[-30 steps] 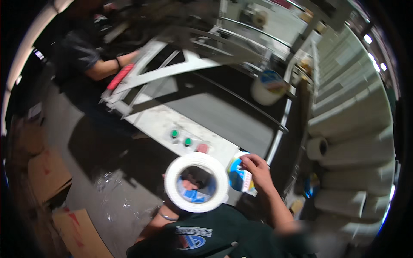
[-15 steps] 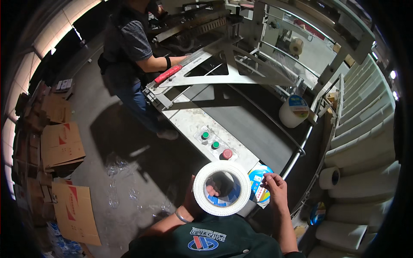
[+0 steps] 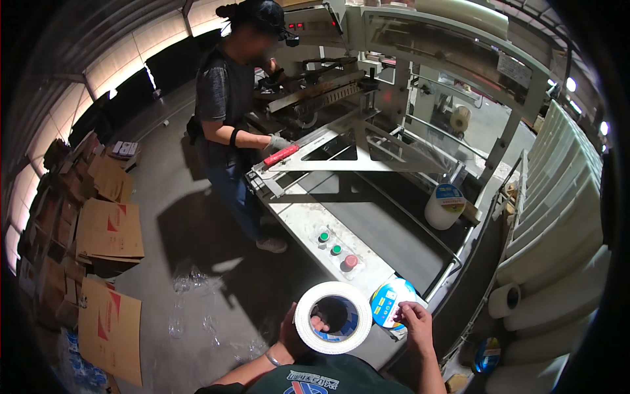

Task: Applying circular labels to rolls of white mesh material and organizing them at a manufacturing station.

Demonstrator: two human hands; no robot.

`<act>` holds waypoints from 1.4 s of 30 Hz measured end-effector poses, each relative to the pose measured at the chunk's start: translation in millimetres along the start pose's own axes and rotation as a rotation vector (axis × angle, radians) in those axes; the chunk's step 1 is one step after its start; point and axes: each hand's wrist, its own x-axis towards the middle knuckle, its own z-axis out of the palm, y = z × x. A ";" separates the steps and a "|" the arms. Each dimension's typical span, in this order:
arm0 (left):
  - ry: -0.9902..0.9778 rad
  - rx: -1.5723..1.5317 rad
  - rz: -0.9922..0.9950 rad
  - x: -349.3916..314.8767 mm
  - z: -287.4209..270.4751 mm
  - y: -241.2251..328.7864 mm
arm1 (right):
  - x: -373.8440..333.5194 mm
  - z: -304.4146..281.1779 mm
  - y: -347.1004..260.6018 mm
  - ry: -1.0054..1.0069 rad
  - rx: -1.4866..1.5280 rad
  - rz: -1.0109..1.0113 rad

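Observation:
My left hand [image 3: 287, 336] grips a wide roll of white mesh-like tape [image 3: 362, 320] in front of my body. Its fingertips show inside the core, which has a blue printed lining; the rest of the grip is partly hidden behind the roll. Right of the roll, a round blue, white and yellow label [image 3: 387, 301] lies at the near corner of the machine table. Over the label's right edge is my right hand [image 3: 418, 326], thumb and fingers pinched together. Whatever sits in that pinch is too small to make out.
A red stop button [image 3: 350, 262] and two green buttons [image 3: 336, 250] sit on the machine's table [image 3: 308, 220]. Beyond, a co-worker [image 3: 226, 131] holds the red handle [image 3: 281, 155]. A wrapped white roll [image 3: 443, 209] stands right; flattened cartons [image 3: 110, 331] lie left.
The view has tilted up, so the machine and the co-worker show more fully. My left hand still holds the tape roll; my right hand stays pinched by the label.

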 end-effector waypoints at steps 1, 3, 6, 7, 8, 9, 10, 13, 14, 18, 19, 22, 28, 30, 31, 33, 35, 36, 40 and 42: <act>0.021 0.022 -0.002 2.1 10.4 -2.8 | -4.5 -0.6 -2.1 0.000 -0.007 0.001; 0.064 0.051 -0.047 14.6 18.2 1.1 | -8.5 7.6 -4.6 -0.022 -0.022 0.009; 0.121 0.073 -0.127 33.7 19.1 16.8 | -14.7 47.5 -11.9 -0.106 -0.039 0.034; 0.131 0.088 -0.150 36.1 14.4 23.3 | -12.8 61.9 -12.7 -0.123 -0.023 0.053; 0.120 0.149 -0.172 40.4 11.2 33.9 | -10.9 77.7 -12.9 -0.139 -0.003 0.069; 0.107 0.210 -0.204 46.3 6.3 41.9 | -9.9 90.7 -14.4 -0.142 0.013 0.080; 0.094 0.306 -0.224 52.3 3.0 54.0 | 4.4 98.2 -3.0 -0.140 0.049 0.064; 0.169 0.637 -0.263 77.2 -1.6 87.0 | 27.1 133.8 0.0 -0.026 0.170 0.137; -0.001 0.370 -0.340 84.9 -18.3 98.9 | 33.1 147.0 -7.5 -0.042 0.212 0.209; 0.037 0.387 -0.400 123.5 -30.7 116.0 | 59.6 152.7 15.3 0.143 0.348 0.450; 0.077 0.410 -0.396 126.6 -33.1 120.1 | 66.9 158.1 16.9 0.115 0.419 0.459; 0.146 0.483 -0.413 144.9 -35.6 117.3 | 75.4 173.9 7.2 0.001 0.698 0.306; 0.064 0.576 -0.655 185.5 -40.4 35.1 | 38.7 135.8 15.7 0.226 0.917 -0.047; 0.040 0.603 -0.723 187.7 -42.4 5.0 | 18.7 112.4 25.1 0.307 0.924 -0.119; 0.029 0.619 -0.740 177.8 -40.3 -19.3 | 0.2 97.9 25.1 0.337 0.924 -0.136; 0.002 0.642 -0.793 165.4 -34.9 -57.9 | -45.2 66.1 19.3 0.426 0.943 -0.155; -0.030 0.670 -0.851 149.4 -29.3 -92.6 | -86.6 32.3 25.1 0.551 0.952 -0.220; -0.048 0.693 -0.881 142.4 -30.0 -109.8 | -106.6 12.5 33.8 0.610 0.941 -0.270; -0.176 1.057 -1.053 125.2 -42.1 -166.3 | -201.1 -123.4 58.0 0.829 0.783 -0.604; -0.228 1.182 -1.145 119.7 -42.3 -193.5 | -233.4 -198.1 41.3 1.380 0.461 -0.628</act>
